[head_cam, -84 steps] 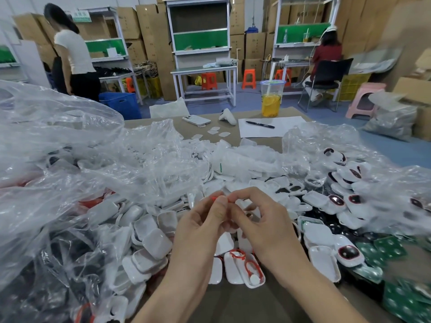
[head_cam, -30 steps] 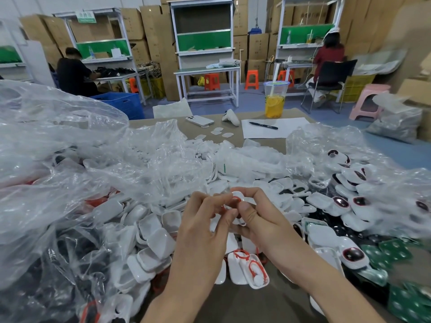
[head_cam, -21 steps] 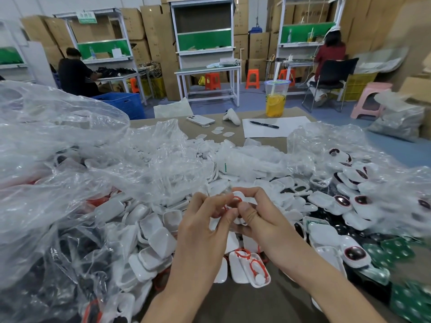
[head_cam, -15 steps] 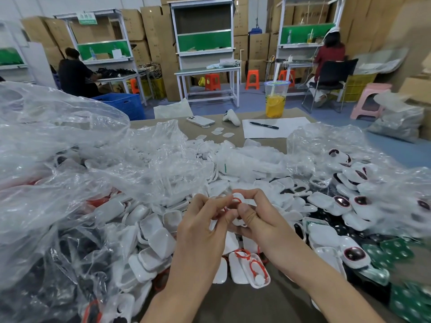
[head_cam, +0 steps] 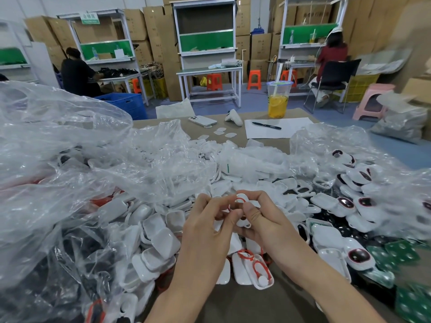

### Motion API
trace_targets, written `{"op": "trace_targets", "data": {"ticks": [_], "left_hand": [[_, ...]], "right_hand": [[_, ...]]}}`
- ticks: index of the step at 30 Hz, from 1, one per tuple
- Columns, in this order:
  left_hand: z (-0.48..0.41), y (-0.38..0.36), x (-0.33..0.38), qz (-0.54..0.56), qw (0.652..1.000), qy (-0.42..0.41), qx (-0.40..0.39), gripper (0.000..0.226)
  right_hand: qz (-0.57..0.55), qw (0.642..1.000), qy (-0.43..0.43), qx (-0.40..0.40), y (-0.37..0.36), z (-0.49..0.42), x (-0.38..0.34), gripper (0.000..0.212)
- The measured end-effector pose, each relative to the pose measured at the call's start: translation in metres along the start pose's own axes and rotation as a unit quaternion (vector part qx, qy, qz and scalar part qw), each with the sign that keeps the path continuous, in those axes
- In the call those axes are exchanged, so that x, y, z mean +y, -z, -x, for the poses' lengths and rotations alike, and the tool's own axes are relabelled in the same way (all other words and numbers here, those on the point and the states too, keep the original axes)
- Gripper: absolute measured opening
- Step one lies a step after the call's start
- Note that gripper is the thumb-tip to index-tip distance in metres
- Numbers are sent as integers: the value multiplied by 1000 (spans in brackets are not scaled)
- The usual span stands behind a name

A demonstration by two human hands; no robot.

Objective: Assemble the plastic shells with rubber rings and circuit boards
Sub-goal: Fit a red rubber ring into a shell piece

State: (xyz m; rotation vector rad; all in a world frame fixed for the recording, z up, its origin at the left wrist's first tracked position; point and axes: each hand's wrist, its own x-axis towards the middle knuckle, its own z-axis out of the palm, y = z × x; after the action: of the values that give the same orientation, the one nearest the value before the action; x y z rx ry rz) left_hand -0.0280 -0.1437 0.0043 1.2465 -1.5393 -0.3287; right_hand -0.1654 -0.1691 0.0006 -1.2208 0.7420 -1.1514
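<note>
Rubber ring (head_cam: 238, 201) at rim of shell (head_cam: 242, 222), not fully seated, I judge. Left hand (head_cam: 210, 226) fingers pinch ring, right hand (head_cam: 265, 221) fingers grip shell, above surface (head_cam: 233, 304). One ringed shell (head_cam: 257, 268) lies below; shell pile (head_cam: 161, 238), circuit boards (head_cam: 401, 251) left to do.

A small white shell (head_cam: 242, 222) is sitting up off the table in the right hand (head_cam: 263, 220); a thin red ring (head_cam: 236, 199) is looping over its top end, and the left hand (head_cam: 207, 229) is pinching that ring; just below the hands, another white shell (head_cam: 243, 273) is lying open side up with a second red ring (head_cam: 256, 268) curled inside it; lots of empty white shells (head_cam: 158, 241) are piling up on the left; shells with dark shiny windows (head_cam: 359, 255) are lying on the right; green boards (head_cam: 396, 250) are lying at the far right.
</note>
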Motion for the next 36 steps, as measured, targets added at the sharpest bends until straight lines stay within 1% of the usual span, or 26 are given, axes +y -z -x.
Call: {"op": "trace_targets", "data": {"ticks": [3,6,10,14,21,25,28,29,32,36], "left_hand": [[0,-1,1,2,1000,8,-3,22],[-1,-1,2,26,999,30,-6,19],[-1,-1,3,51,997,56,-16,20],[-2,-1,2,57,995,74,-27,21],[-2,-2,2,53,997,57,-17,30],[-2,-2,2,58,997,56,-13,28],[-2,-2,3,61,997,55,-14,27],[-3,-1,2,63,996,56,-14,25],[-2,-1,2,61,997,50,-11,21],[-2,-1,1,49,998,41,-10,20]], "right_hand": [[0,1000,1,3,0,0,3,18],[-6,1000,10,8,-1,-1,4,16],[-9,1000,12,15,-2,-1,4,17],[20,1000,12,15,-2,0,4,17],[10,1000,8,17,-3,1,2,17],[-3,1000,5,21,-4,0,4,18],[-20,1000,6,23,-5,0,4,29],[-24,999,7,23,-6,0,4,29],[-26,999,9,22,-6,0,4,17],[-28,999,4,23,-6,-2,5,15]]}}
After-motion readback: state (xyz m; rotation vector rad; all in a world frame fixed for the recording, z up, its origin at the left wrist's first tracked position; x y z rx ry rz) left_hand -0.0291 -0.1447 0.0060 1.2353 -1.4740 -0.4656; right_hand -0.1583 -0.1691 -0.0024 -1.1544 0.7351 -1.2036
